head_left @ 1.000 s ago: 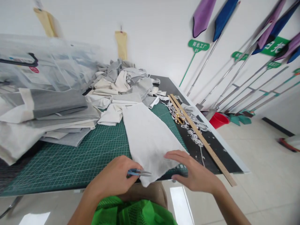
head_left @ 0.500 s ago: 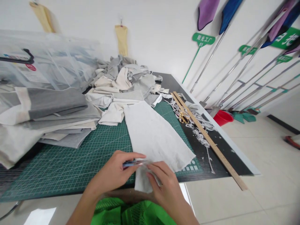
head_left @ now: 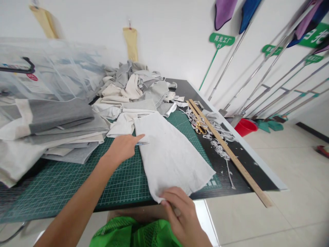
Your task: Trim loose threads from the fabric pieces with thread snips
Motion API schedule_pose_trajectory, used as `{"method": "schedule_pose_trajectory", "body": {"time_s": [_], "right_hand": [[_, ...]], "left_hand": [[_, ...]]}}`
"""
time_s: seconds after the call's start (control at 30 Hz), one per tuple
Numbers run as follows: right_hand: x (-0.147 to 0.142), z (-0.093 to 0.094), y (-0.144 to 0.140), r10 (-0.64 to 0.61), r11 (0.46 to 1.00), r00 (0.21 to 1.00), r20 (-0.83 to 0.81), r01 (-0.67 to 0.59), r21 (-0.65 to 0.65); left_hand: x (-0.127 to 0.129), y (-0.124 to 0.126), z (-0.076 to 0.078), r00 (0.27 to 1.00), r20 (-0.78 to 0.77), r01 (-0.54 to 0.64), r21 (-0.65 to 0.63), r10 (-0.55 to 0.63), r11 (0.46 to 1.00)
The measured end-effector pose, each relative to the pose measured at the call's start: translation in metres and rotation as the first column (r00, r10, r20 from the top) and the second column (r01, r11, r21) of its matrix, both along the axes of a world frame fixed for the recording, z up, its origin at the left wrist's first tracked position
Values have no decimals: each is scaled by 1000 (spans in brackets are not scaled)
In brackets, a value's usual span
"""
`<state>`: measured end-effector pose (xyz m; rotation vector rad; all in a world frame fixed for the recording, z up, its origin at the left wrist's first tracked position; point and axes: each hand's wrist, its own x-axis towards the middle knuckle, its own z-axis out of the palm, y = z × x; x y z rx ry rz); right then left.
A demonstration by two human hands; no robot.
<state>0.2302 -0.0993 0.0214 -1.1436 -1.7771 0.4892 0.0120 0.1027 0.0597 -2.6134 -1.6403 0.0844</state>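
Observation:
A white piece of cloth point(head_left: 172, 151) lies across the cutting mat, wider toward its near end. Over the cloth's left edge is my left hand point(head_left: 125, 147), closed around a thin blue-and-metal tool point(head_left: 142, 143). The tool's narrow tip points right across the cloth, and the index finger stretches out above it. Most of the tool is hidden by the hand. At the table's near edge, my right hand point(head_left: 180, 209) pinches the cloth's near corner between thumb and fingers.
A green cutting mat point(head_left: 120, 178) covers much of the table. Folded grey and white cloth point(head_left: 61, 120) is stacked left, with a cloth heap point(head_left: 144, 85) behind. On the right are a wooden ruler point(head_left: 226, 149), gold-handled scissors point(head_left: 199, 128) and white scraps point(head_left: 218, 149). A clear bin point(head_left: 59, 68) stands back left.
My left hand has moved up and away with the tool, from the cloth's near end to its upper left edge. My right hand stays low, and the near end now lies flatter.

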Motion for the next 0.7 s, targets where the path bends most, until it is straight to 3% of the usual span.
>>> {"method": "schedule_pose_trajectory", "body": {"time_s": [0.07, 0.2, 0.3, 0.4, 0.47, 0.53, 0.7], "right_hand": [[2, 2, -1, -160, 984, 968, -195, 139, -114], [7, -5, 0, -461, 887, 750, -474, 382, -258], [12, -18, 1, -493, 866, 635, -595, 422, -267], [16, -32, -2, -469, 869, 599, -650, 445, -217], [19, -37, -6, -465, 861, 586, -664, 473, -185], [20, -38, -9, -516, 831, 534, -670, 504, -238], [29, -22, 0, -704, 666, 276, -654, 577, -474]], "left_hand": [[4, 14, 1, 1000, -24, 20, 0, -20, 1000], [8, 36, 1, 997, -59, 46, 1, -46, 999], [10, 44, -2, 997, -60, 51, 10, -50, 999], [9, 44, 1, 999, -33, 19, 61, -17, 998], [5, 42, 10, 1000, -5, -14, 111, 15, 994], [0, 40, 26, 1000, 17, -26, 152, 24, 988], [10, 51, 69, 998, 45, 30, 173, -38, 984]]}}
